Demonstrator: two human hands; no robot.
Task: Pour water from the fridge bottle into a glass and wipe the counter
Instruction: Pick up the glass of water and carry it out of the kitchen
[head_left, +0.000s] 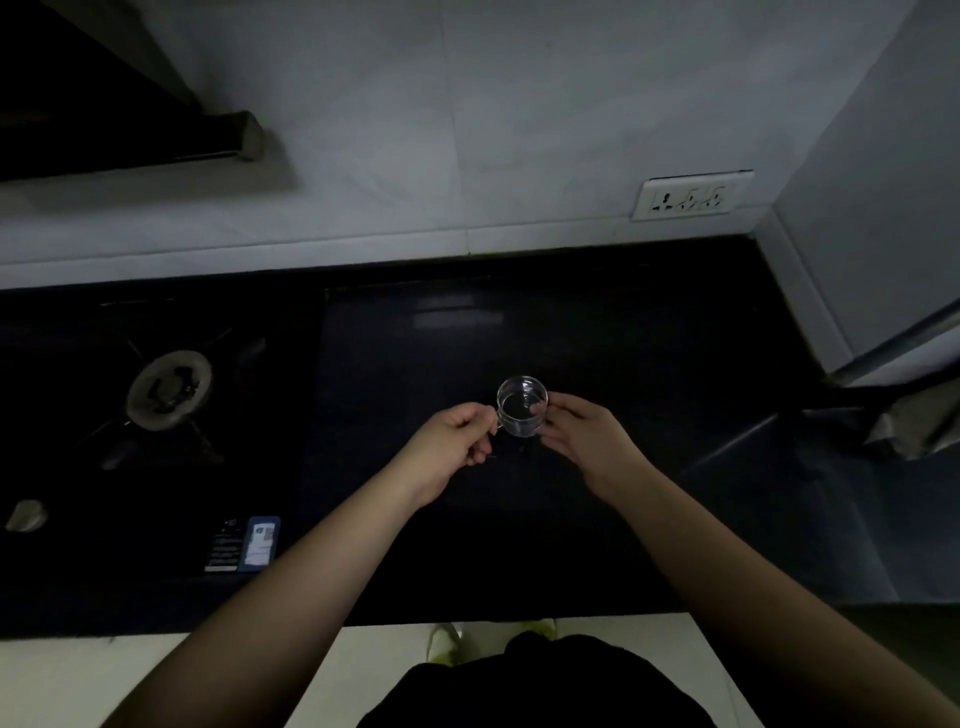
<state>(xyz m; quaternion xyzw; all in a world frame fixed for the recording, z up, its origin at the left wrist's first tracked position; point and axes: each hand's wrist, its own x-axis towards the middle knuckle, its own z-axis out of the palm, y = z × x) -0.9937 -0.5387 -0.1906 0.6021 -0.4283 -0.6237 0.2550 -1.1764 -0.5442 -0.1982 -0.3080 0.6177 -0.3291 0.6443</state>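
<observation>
Now both hands grip the glass — left hand pinching; sticker unreadable.

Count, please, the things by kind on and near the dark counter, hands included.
Hands: 2, left hand and right hand, both on the glass cup
Glass cup: 1
Stove burner: 1
Stove knob: 1
Wall socket plate: 1
Label stickers: 2
Total: 8

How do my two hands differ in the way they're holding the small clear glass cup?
The left hand pinches the handle of the small clear glass cup with curled fingers; the right hand steadies the cup's opposite wall with its fingertips. Both touch the cup above the dark glossy counter.
</observation>
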